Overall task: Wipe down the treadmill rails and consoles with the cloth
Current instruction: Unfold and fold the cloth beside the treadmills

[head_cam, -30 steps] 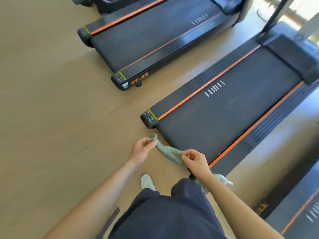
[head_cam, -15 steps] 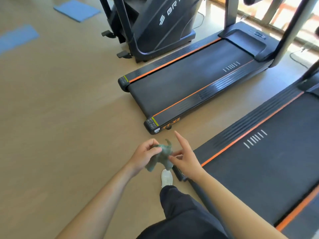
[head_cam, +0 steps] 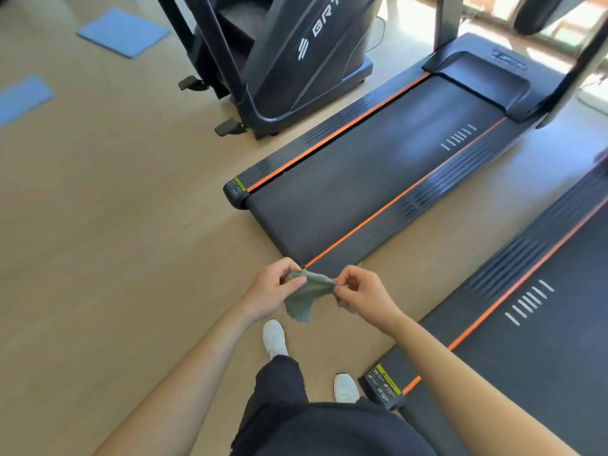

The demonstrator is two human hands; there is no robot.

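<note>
**Both hands pinch the green cloth above the floor, at the foot of a treadmill**

In the lower middle of the frame, the left hand (head_cam: 268,292) and the right hand (head_cam: 363,292) each pinch an upper edge of a small grey-green cloth (head_cam: 304,296) between thumb and curled fingers. The cloth is stretched a little between them and its loose lower part hangs down crumpled, clear of the floor and touching no machine.

Just above the hands lies the rear end of a black treadmill (head_cam: 345,192), which runs diagonally toward the upper right; an orange stripe lines each side rail (head_cam: 399,197) of its belt, and two uprights rise from its far end at the top edge. A second treadmill (head_cam: 526,340) of the same make fills the lower right, its rear corner bearing a yellow-edged label beside the person's right shoe.

At the upper middle stands a dark exercise machine (head_cam: 296,57) with white lettering on its housing. Two blue mats (head_cam: 123,31) lie on the tan floor (head_cam: 98,241) in the upper left. The person's white shoes (head_cam: 274,337) and dark trousers show at the bottom.
</note>
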